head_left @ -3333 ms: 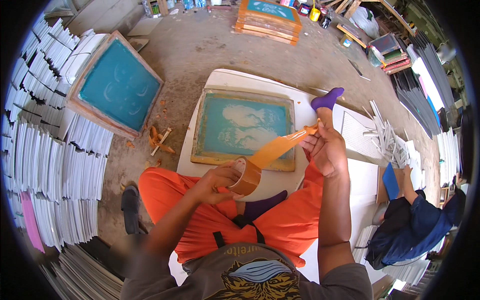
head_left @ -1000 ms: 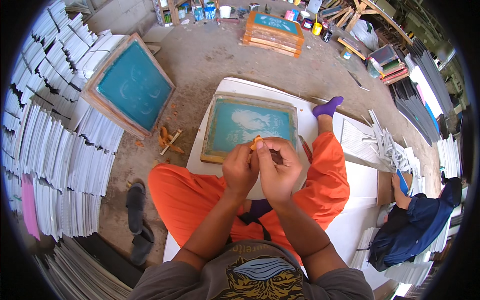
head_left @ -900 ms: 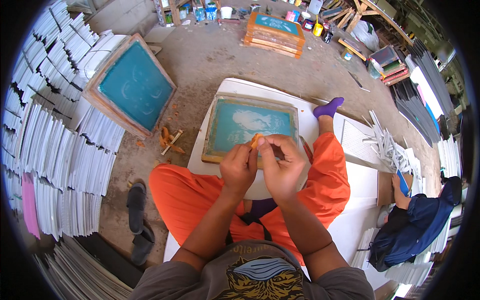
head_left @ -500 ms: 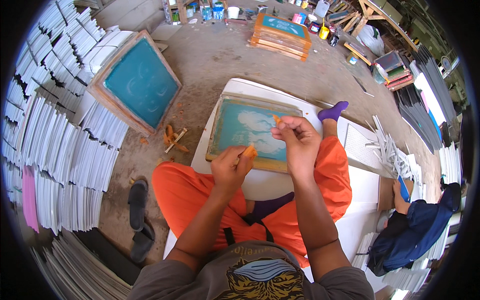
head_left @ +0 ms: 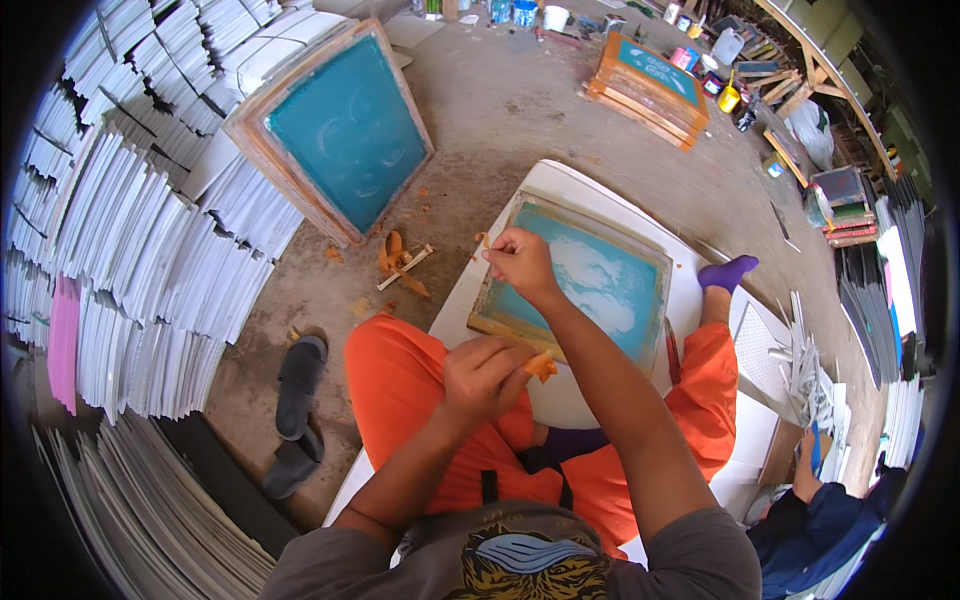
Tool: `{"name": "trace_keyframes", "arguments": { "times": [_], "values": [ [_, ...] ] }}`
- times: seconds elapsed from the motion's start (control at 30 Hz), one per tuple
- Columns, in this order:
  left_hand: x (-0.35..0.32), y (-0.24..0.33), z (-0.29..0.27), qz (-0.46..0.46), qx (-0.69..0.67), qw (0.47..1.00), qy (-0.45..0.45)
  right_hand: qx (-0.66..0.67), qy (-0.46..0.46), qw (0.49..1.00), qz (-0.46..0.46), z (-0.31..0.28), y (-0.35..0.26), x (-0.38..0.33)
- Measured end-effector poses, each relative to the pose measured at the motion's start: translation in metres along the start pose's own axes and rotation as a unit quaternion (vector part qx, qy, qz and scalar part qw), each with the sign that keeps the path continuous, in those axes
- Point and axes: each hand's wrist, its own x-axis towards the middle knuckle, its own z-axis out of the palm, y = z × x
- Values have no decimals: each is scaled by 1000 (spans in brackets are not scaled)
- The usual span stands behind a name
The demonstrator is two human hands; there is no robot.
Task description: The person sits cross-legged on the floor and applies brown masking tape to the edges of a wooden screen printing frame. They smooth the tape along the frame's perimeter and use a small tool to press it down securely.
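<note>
A wooden-framed printing screen (head_left: 640, 300) with teal mesh and pale shapes lies flat on a white board in front of my crossed legs. My left hand (head_left: 485, 378) is closed on a crumpled wad of orange-brown tape (head_left: 541, 367), below the screen's near edge. My right forearm crosses over the screen. At its far left corner, my right hand (head_left: 522, 262) pinches a small scrap of the same tape (head_left: 486, 241) between thumb and fingers; whether the scrap touches the frame, I cannot tell.
A larger teal screen (head_left: 350, 125) leans against white stacked sheets (head_left: 150, 250) at left. Curled tape strips (head_left: 394, 255) and black sandals (head_left: 298, 390) lie on the floor. Stacked screens (head_left: 650, 90) and paint containers (head_left: 728, 98) stand at the back. Another person's arm (head_left: 803, 470) shows at lower right.
My right hand has moved left across the screen to its far left corner, carrying the scrap. My left hand now sits lower relative to the screen. The view has shifted, moving the surroundings rightward.
</note>
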Motion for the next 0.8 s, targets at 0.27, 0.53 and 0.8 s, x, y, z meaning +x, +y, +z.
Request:
{"name": "trace_keyframes", "arguments": {
  "times": [0.27, 0.53, 0.8],
  "values": [
    [6, -21, 4, -51, -35, 998, 15, -177, -110, 978, -7, 47, 71, 78],
    [3, -34, 14, -56, -66, 996, -11, -331, -106, 924, -158, 46, 112, 84],
    [16, -38, 18, -44, -36, 998, 27, -204, -98, 973, 53, -11, 76, 41]
  ]
}}
